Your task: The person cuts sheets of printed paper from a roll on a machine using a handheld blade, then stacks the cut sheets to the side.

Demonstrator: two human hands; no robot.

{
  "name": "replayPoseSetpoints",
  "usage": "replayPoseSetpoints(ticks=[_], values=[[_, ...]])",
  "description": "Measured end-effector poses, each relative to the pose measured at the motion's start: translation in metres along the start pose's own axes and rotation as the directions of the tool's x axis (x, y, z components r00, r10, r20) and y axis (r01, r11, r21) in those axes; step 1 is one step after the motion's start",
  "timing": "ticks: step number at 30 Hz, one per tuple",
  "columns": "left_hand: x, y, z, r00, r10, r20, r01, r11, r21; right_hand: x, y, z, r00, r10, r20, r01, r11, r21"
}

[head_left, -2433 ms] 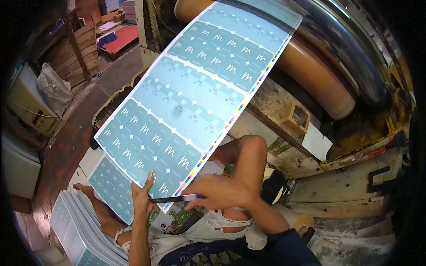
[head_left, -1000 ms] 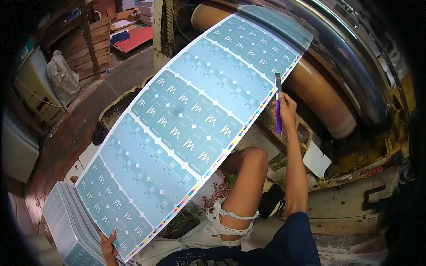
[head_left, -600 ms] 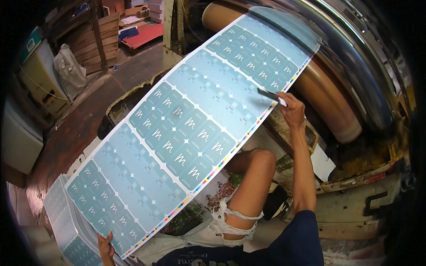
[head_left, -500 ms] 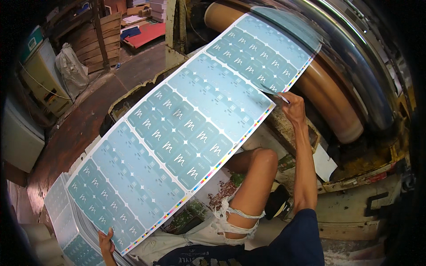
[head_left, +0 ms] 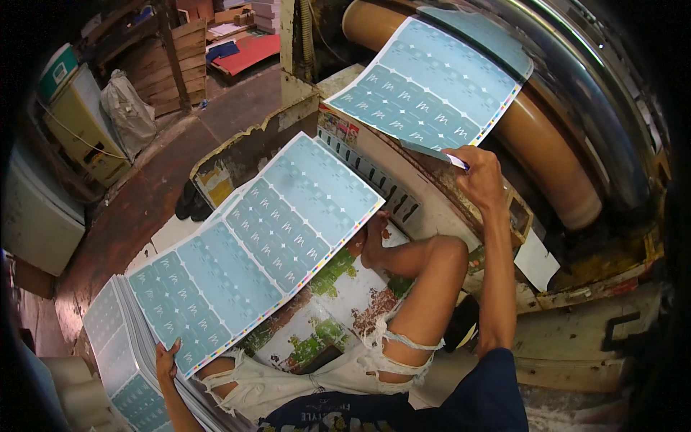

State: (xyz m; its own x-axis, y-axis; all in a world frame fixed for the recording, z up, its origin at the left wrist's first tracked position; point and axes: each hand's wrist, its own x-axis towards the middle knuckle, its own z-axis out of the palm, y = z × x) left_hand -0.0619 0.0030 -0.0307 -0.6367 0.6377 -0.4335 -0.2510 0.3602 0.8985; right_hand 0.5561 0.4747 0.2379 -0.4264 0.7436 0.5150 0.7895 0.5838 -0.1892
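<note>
My left hand (head_left: 167,358) is closed on the near left corner of a long printed sheet (head_left: 270,234), teal and pale blue with white script marks. This sheet slopes down from its free far end to a stack of similar sheets (head_left: 126,338) at the lower left. My right hand (head_left: 481,176) grips what looks like a knife (head_left: 427,150), its thin blade pointing left and a bit of white and purple showing at the fist. The blade lies along the lower edge of a matching printed web (head_left: 439,79), which hangs over a brown roller (head_left: 551,147).
A shiny metal roller (head_left: 612,108) curves along the right. Under the web runs a worn machine ledge (head_left: 425,180). My bent knee (head_left: 439,263) rises between the sheet and the machine. A cabinet (head_left: 90,122) and a grey sack (head_left: 126,108) stand at the far left.
The one continuous printed length is now two separate pieces. The lower sheet's far end has dropped down and left, away from the web. My right hand stays near the web's edge.
</note>
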Motion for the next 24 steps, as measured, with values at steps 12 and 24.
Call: replayPoseSetpoints(ticks=[12, 24], values=[[0.145, -0.089, -0.023, 0.991, 0.001, 0.134, -0.009, 0.998, 0.055, -0.071, -0.205, 0.037, 0.994, -0.090, -0.059, 0.093, 0.995, 0.047], [0.084, -0.058, 0.135, 0.957, 0.281, 0.072, -0.115, 0.138, 0.984, -0.068, -0.187, 0.022, 0.988, -0.145, 0.060, 0.134, 0.978, 0.162]])
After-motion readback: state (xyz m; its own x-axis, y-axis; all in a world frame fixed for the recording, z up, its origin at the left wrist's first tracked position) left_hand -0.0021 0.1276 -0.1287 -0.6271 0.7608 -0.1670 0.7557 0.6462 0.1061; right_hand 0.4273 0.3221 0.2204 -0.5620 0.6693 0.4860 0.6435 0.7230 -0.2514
